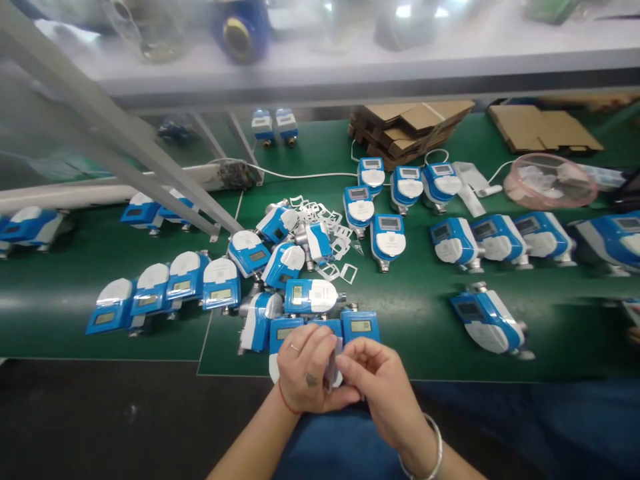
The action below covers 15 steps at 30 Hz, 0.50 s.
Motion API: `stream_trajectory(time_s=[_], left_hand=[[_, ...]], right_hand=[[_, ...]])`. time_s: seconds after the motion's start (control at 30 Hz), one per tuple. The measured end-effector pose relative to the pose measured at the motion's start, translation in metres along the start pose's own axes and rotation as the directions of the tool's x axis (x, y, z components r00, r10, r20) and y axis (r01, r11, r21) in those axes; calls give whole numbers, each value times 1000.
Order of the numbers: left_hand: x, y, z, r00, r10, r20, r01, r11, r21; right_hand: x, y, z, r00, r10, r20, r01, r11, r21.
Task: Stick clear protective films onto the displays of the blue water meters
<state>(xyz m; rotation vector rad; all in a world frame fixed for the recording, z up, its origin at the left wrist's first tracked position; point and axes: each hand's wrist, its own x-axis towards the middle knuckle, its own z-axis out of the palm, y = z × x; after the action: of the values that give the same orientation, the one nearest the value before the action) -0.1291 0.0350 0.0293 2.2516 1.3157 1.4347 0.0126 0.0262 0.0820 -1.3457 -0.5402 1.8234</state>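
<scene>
My left hand is closed around a thin, greyish flat piece that stands on edge and is mostly hidden by the fingers. Thumb and fingers of my right hand are pinched together at that piece's near edge. Both hands are at the front edge of the green bench. Just beyond them, blue-and-white water meters with small displays lie close together, including one meter by my right fingers and one lying sideways. Part of another meter shows behind my left hand.
White rectangular frames lie scattered in the middle of the green bench. Meter rows extend left and right. Flattened cardboard and a pink basin are behind. A shelf overhangs, its metal post slanting down left.
</scene>
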Motion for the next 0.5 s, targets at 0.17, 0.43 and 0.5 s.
stream_trajectory(time_s=[0.17, 0.43, 0.5], left_hand=[[-1, 5, 14, 974, 211, 89, -220, 968, 122], [-35, 11, 41, 991, 70, 118, -70, 998, 0], [-42, 7, 47, 991, -76, 107, 75, 997, 11]], right_hand=[[-6, 10, -22, 1000, 21, -19, -21, 1000, 13], [-7, 65, -77, 973, 31, -230, -36, 999, -19], [-1, 73, -110, 964, -50, -263, 14, 990, -138]])
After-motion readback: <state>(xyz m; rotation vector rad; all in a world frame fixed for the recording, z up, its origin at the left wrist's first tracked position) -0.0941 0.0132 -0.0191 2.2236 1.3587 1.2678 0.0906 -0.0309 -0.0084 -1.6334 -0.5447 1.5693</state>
